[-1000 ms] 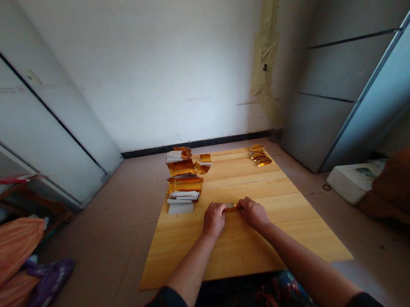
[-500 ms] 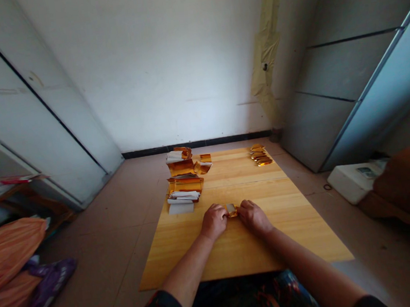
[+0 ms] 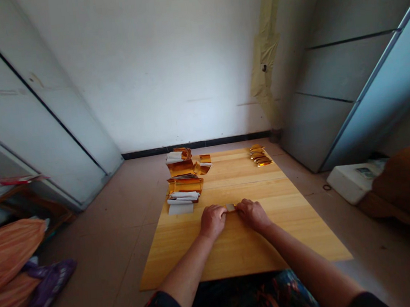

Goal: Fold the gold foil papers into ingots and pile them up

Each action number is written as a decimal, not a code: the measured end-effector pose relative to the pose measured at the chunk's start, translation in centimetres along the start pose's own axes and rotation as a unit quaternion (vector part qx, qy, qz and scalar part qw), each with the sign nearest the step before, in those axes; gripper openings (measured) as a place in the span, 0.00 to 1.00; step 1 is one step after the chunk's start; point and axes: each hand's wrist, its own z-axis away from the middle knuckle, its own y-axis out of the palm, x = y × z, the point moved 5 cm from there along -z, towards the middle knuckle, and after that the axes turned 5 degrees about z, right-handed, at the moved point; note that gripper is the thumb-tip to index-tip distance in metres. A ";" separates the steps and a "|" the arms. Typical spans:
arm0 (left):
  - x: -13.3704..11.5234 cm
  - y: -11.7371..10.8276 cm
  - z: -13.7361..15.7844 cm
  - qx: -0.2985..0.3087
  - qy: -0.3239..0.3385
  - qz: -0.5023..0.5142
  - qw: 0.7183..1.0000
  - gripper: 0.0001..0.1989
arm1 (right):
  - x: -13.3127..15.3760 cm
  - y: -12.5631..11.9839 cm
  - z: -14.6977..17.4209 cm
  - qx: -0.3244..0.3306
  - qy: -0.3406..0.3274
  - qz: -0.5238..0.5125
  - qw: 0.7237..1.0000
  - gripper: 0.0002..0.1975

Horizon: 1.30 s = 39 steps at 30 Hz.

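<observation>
Between my two hands, low over the wooden table, is a small piece of gold foil paper (image 3: 230, 208) with its pale side showing. My left hand (image 3: 214, 220) has its fingers closed on the left end of the paper. Pinching the opposite end is my right hand (image 3: 252, 213), fingers curled. The fingertips partly hide both ends. To the left of my hands lies a stack of gold foil sheets (image 3: 186, 186), with white-backed sheets (image 3: 181, 208) at its near end. Several folded gold foil pieces (image 3: 260, 155) sit in a row at the far right corner.
The wooden table (image 3: 244, 252) stands before a white wall (image 3: 182, 77). More gold sheets (image 3: 180, 168) lie at its far left. A grey cabinet (image 3: 330, 86) and a white box (image 3: 354, 181) are on the right. Orange and purple bags (image 3: 14, 256) rest at the left.
The gold edge of the paper shows less between my fingers, and its pale face is flatter. My right hand has shifted slightly left and up.
</observation>
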 end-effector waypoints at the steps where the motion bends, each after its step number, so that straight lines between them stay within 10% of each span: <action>1: 0.1 0.0 -0.1 -0.004 -0.005 0.005 1.000 0.10 | 0.0 0.0 0.1 0.000 0.011 -0.001 1.000 0.13; 23: 0.7 0.6 -0.6 -0.075 -0.085 0.069 0.991 0.17 | -0.1 1.2 -1.0 -0.013 0.099 -0.002 0.995 0.08; 39: 0.0 0.3 -0.6 0.004 -0.070 -0.005 0.998 0.13 | -0.7 1.1 -0.8 -0.035 0.106 -0.039 0.993 0.05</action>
